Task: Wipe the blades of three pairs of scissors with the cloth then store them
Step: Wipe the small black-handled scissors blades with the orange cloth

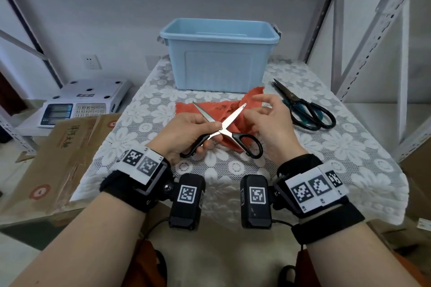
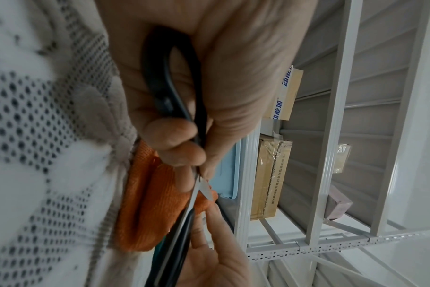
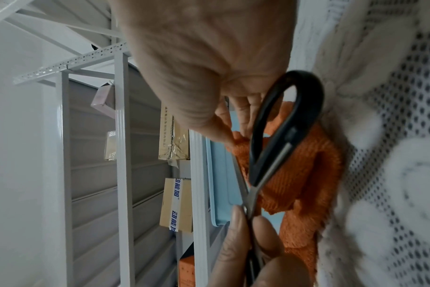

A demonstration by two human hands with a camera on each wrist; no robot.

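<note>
Black-handled scissors point(image 1: 222, 129) are spread wide above the orange cloth point(image 1: 186, 109). My left hand point(image 1: 186, 133) grips one handle loop point(image 2: 169, 97), thumb and fingers pinching near the pivot. The other handle loop point(image 3: 304, 108) hangs free. My right hand point(image 1: 272, 123) hovers over the cloth by a blade tip, fingers loosely spread, holding nothing that I can see. In the right wrist view its thumb tip meets the cloth point(image 3: 295, 184) at the far edge. A second pair of scissors with dark teal handles point(image 1: 310, 114) lies to the right. The blue storage box point(image 1: 217, 67) stands behind the cloth.
A white lace cover point(image 1: 326, 147) lies over the table. A grey electronic scale point(image 1: 79, 105) and a cardboard box point(image 1: 58, 154) sit to the left. White metal shelf posts point(image 1: 373, 30) rise at the right, close to the table's edge.
</note>
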